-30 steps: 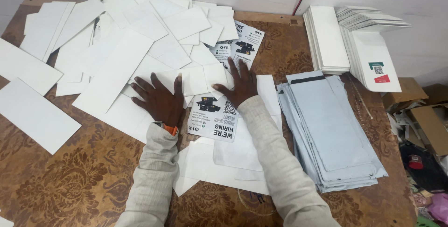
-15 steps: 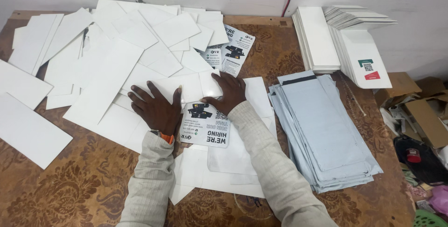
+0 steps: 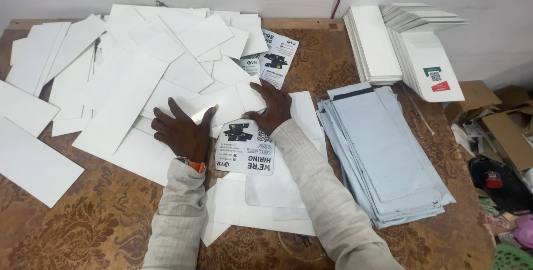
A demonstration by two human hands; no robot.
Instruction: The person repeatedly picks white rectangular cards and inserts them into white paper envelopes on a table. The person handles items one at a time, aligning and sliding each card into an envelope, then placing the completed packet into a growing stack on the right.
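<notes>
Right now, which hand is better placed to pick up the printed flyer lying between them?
Right hand, probably: its fingers already rest at the printed flyer's top edge. Left hand lies flat on white sheets beside it.

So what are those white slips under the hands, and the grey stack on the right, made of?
The white slips look like thin matte card or paper: flat, crisp-edged, with a slight sheen near the left hand. The grey stack looks like soft plastic mailer bags, smooth and faintly glossy with limp edges, though that is less certain.

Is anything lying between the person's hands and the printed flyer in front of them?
Nothing visible does. The right hand rests at the top edge of the printed flyer, the left hand lies flat on the white sheets just beside it, and no object separates them.
</notes>
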